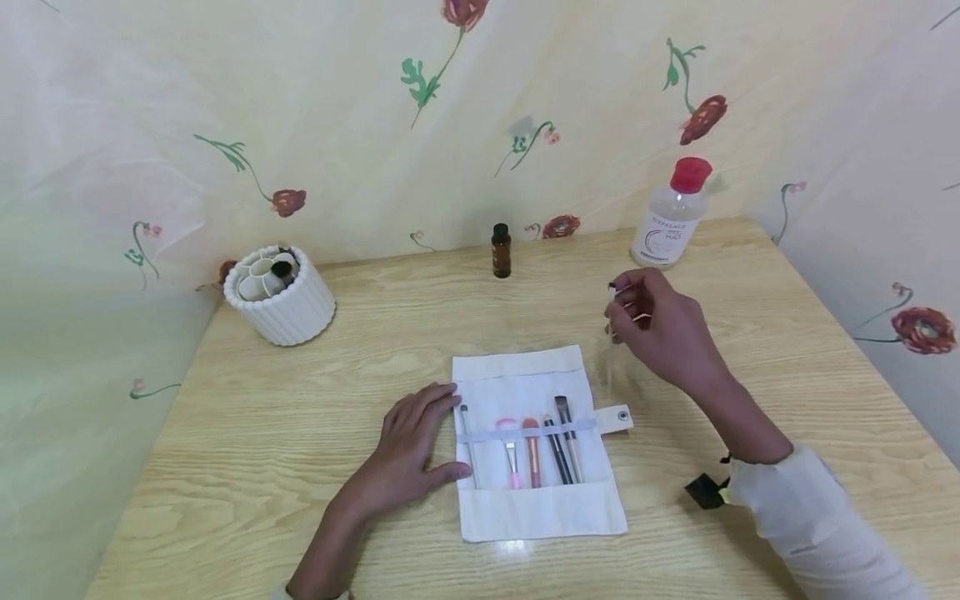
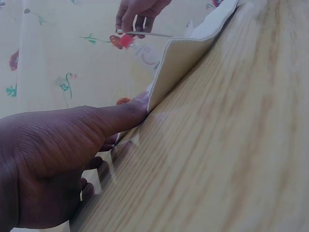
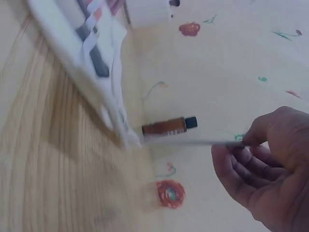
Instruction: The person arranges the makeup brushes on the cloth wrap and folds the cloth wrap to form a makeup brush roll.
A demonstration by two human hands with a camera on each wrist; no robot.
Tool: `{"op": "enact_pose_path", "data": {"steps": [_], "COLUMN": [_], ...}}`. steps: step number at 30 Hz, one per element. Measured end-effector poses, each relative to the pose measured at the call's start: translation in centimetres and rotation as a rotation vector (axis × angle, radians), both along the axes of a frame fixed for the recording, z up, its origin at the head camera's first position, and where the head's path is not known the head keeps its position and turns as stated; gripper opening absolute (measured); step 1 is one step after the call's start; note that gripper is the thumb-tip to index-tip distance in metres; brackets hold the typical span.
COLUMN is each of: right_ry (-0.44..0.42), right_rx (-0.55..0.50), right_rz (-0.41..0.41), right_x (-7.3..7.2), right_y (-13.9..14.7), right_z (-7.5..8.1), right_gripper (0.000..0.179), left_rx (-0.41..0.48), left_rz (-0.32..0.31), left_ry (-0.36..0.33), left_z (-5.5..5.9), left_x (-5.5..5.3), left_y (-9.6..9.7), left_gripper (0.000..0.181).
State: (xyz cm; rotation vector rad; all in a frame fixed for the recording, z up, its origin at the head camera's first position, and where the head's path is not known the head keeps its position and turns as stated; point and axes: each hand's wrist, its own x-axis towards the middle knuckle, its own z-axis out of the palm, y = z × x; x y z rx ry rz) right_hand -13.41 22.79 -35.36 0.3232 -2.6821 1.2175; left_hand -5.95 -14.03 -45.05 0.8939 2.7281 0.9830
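A white fabric brush roll [image 1: 540, 510] lies unrolled on the table. Its elastic band holds several makeup brushes, among them a dark flat brush [image 1: 567, 429], a rose-coloured brush [image 1: 533, 458] and a pink-handled brush [image 1: 512, 458]. My left hand [image 1: 401, 462] rests at the roll's left edge, thumb and fingertips touching it, fingers fairly straight. In the left wrist view that edge [image 2: 181, 60] stands raised off the wood. My right hand [image 1: 660, 325], beyond the roll's upper right corner, pinches a thin pale stick [image 3: 193, 142] by its dark-tipped end; the other end points down toward the roll.
A ribbed white holder [image 1: 292, 312] with brushes stands at the back left. A small brown bottle [image 1: 501, 252] is at the back middle, and a clear red-capped bottle [image 1: 670, 225] stands behind my right hand. The snap tab [image 1: 615, 418] sticks out right. Flowered cloth [image 1: 360, 125] hangs behind.
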Motion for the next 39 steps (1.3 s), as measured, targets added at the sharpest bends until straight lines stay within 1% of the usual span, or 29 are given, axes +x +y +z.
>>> {"op": "enact_pose_path", "data": {"steps": [2, 4, 7, 9, 12, 16, 18, 20, 25, 29, 32, 35, 37, 38, 39], "right_ry": [-0.020, -0.057, -0.122, -0.171, -0.236, -0.287, -0.306, -0.323, -0.313, -0.278, -0.251, -0.202, -0.163, -0.148, -0.120], "right_rx": [-0.082, -0.138, -0.138, -0.094, 0.018, 0.179, 0.232, 0.261, 0.303, 0.313, 0.315, 0.317, 0.302, 0.292, 0.279], "right_rz": [0.039, 0.076, 0.121, 0.143, 0.190, 0.279, 0.327, 0.374, 0.464, 0.497, 0.488, 0.433, 0.405, 0.401, 0.418], "right_x": [-0.1, -0.1, -0.3, -0.3, -0.2, 0.0, 0.2, 0.4, 0.9, 1.2, 1.2, 1.7, 2.3, 2.9, 3.6], "right_y": [-0.3, -0.6, -0.9, -1.0, -1.0, -0.9, -0.8, -0.7, -0.5, -0.4, -0.4, -0.7, -1.3, -1.8, -2.3], "right_z": [-0.2, -0.6, -1.4, -1.9, -2.4, -2.8, -2.9, -2.9, -2.9, -2.9, -2.9, -2.8, -2.7, -2.6, -2.6], "right_gripper": [0.029, 0.030, 0.031, 0.031, 0.029, 0.025, 0.024, 0.022, 0.009, 0.010, 0.008, 0.006, 0.008, 0.008, 0.009], "left_rx": [-0.007, -0.011, -0.012, -0.012, -0.015, -0.019, -0.020, -0.018, -0.013, -0.017, -0.021, -0.023, -0.026, -0.029, -0.026], "left_rz": [-0.001, 0.000, 0.001, 0.002, 0.002, 0.001, 0.002, 0.002, 0.004, 0.008, 0.008, 0.004, -0.006, -0.010, -0.014], "left_ry": [0.004, 0.005, 0.001, 0.000, -0.002, 0.001, 0.004, 0.004, -0.004, -0.006, -0.008, -0.012, -0.006, -0.002, -0.003], "left_z": [0.1, 0.2, 0.3, 0.4, 0.4, 0.3, 0.3, 0.3, 0.4, 0.3, 0.3, 0.4, 0.4, 0.5, 0.6], "left_x": [0.0, 0.0, 0.0, 0.0, -0.1, -0.2, -0.2, -0.2, -0.1, -0.1, -0.1, -0.1, -0.1, -0.1, -0.1], "left_y": [0.0, 0.1, 0.1, 0.1, 0.1, 0.1, 0.0, 0.0, 0.0, -0.1, 0.0, 0.0, -0.1, -0.2, -0.2], "left_gripper": [0.090, 0.090, 0.090, 0.090, 0.090, 0.089, 0.089, 0.090, 0.090, 0.090, 0.089, 0.089, 0.087, 0.085, 0.081]}}
